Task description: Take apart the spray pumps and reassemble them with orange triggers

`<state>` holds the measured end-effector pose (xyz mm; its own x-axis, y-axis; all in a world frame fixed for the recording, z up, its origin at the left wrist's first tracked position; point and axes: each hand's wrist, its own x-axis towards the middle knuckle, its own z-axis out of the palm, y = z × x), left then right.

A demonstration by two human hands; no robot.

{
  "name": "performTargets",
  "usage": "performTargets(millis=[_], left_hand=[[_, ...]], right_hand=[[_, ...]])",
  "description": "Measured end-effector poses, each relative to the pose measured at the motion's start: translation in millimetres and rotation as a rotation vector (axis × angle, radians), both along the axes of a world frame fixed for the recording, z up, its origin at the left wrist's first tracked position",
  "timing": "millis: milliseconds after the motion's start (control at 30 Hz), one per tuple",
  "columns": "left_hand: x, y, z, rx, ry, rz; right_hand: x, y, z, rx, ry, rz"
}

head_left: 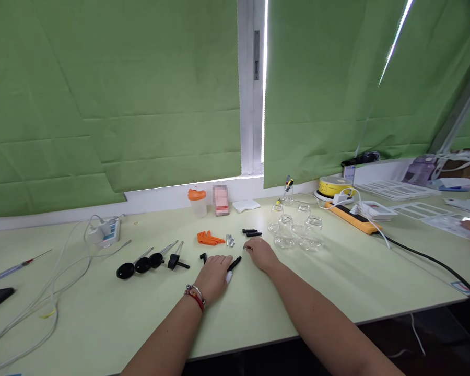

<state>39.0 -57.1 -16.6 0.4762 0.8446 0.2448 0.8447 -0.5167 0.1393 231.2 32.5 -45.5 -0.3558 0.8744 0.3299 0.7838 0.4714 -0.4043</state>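
Currently, on the left of the pale, smooth surface (102, 308), glossy black discs (125, 270) lie beside bright, thin metal rods. Next, a matte black hub (173, 261) with a side bar, its metal shaft pointing away. Flat orange plastic handles (209, 238) lie fanned beyond the left hand (213, 275).

Left fingers: bent, palm down; cannot tell whether they grip. Just right of them is a cylindrical black rod (235, 263), its near end at the thumb side. Long axis slants away and to the right, toward the gap between the hands; the left hand is clearly nearer. Short metal pins (230, 241) lie beyond, roughly parallel.

Right of the rod, a tiny silvery piece (245, 248) sits at the right hand's (261, 254) fingertips. Those fingers are drawn together and low; closure on the piece cannot be confirmed. Ribbed black pieces (252, 233) lie just past them. Rightmost, clear, rounded jars (285, 233) with threaded necks.
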Motion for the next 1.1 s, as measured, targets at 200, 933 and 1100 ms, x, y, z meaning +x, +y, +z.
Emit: performTargets(millis=[200,933,1100], left_hand=[[-1.6,3.5,-3.5,-0.038,-0.018,-0.089],[-4.7,4.0,-5.9,-0.075,-0.328,0.008],[-3.0,3.2,-4.9,-0.136,-0.429,-0.005]], right_hand=[[-14.0,-9.1,0.2,-0.004,-0.027,0.109],[-14.3,-7.9,-4.0,-0.021,0.151,0.255],[-12.8,-10.5,1.3,-0.074,0.232,0.219]])
